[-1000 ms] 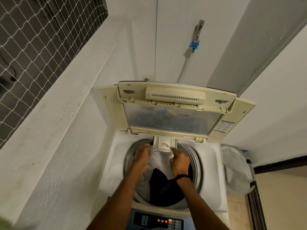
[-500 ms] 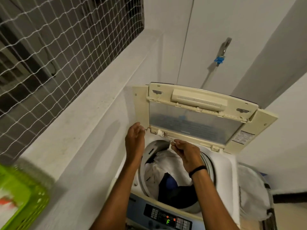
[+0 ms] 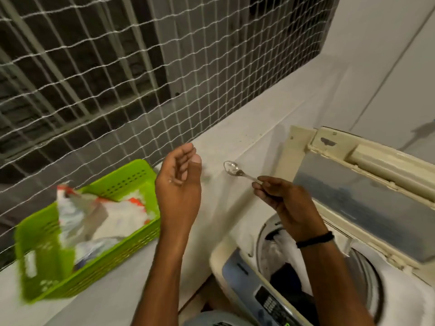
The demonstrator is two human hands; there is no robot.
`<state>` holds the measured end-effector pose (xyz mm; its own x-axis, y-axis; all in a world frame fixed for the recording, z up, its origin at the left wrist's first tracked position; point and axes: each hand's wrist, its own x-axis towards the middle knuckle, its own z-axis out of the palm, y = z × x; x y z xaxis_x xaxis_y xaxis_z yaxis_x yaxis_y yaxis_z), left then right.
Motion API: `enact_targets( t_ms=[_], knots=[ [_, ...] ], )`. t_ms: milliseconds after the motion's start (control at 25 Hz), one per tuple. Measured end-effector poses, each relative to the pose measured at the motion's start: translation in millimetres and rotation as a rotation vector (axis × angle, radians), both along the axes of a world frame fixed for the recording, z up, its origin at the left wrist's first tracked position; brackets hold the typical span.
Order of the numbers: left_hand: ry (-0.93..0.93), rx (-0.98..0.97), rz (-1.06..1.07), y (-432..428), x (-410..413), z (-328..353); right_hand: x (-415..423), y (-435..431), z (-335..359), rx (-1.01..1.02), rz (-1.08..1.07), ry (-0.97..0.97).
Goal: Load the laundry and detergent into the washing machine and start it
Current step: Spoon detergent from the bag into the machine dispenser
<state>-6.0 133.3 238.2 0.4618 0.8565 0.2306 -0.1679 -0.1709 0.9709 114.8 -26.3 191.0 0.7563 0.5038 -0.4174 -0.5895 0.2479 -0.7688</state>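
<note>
Green plastic basket (image 3: 106,269) now fills the left of our view, sitting on the white ledge (image 3: 235,128) under the window netting (image 3: 94,78). Half a second ago we were looking down into the washing machine (image 3: 227,252) with both hands at the back edge of the drum. Since then we have turned left and pulled both hands away from it.

Our right hand (image 3: 286,201) pinches the handle of a metal spoon (image 3: 233,169) in a narrow grip, with the bowl pointing toward the basket and looking nearly empty. Our left hand (image 3: 179,187) hangs beside it, fingers loosely curled, holding nothing. The laundry (image 3: 280,250), white and dark cloth, lies in the drum under the raised lid (image 3: 353,201). The detergent packet (image 3: 101,215), white with orange, stands in the basket, well apart from the spoon.

We judge that loading is done and that we are either going for another scoop or putting the spoon back. The machine has not yet been started.

The print on the packet is smeared by motion and we cannot read it. The control panel (image 3: 270,302) shows rows of buttons, but none of its lettering is legible.
</note>
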Motion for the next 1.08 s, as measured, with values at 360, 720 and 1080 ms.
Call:
enact_targets(
  t_ms=[360, 720, 1080],
  knots=[
    [0.504, 0.129, 0.487, 100, -169, 18, -86, 129, 57, -0.113, 0.451, -0.601],
    [0.927, 0.022, 0.389, 114, -190, -15, -140, 211, 36, -0.758, 0.618, -1.208],
    [0.808, 0.086, 0.416, 121, -187, -21, -134, 237, 26, -0.652, 1.017, -0.771]
  ],
)
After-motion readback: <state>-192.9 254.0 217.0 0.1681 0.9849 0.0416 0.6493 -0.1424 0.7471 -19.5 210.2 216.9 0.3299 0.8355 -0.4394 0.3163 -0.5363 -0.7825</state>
